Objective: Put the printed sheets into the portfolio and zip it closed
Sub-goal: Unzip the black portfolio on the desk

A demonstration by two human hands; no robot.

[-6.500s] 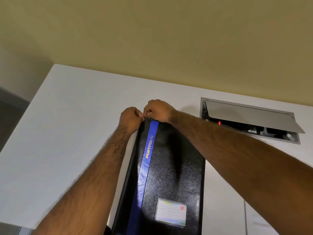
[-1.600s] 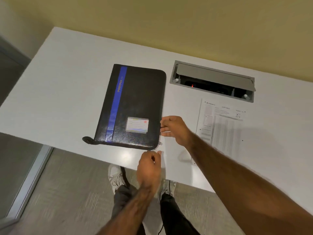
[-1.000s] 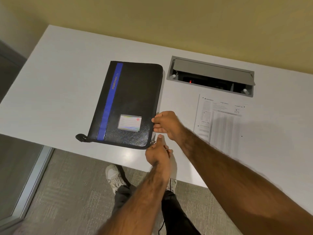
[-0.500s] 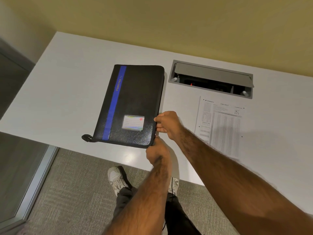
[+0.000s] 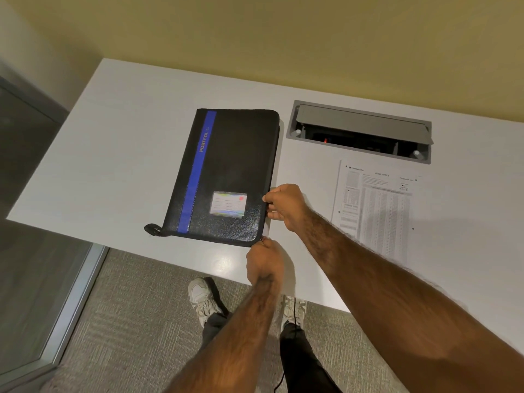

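Both hands' fingers pinch the portfolio (image 5: 226, 171) edge; printed sheet (image 5: 374, 211) lies beside.

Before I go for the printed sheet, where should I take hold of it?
Grip the sheet at its near edge, coming from the right hand's side. It lies flat on the table, so slide that edge past the table's front edge to get fingers under it.

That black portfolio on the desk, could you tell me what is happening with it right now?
A person stands at the white table working on the portfolio, which lies flat and closed. The right hand grips its right edge, while the left hand pinches at the near right corner, apparently on the zipper pull. The printed sheets lie to the right on the table, not yet inside.
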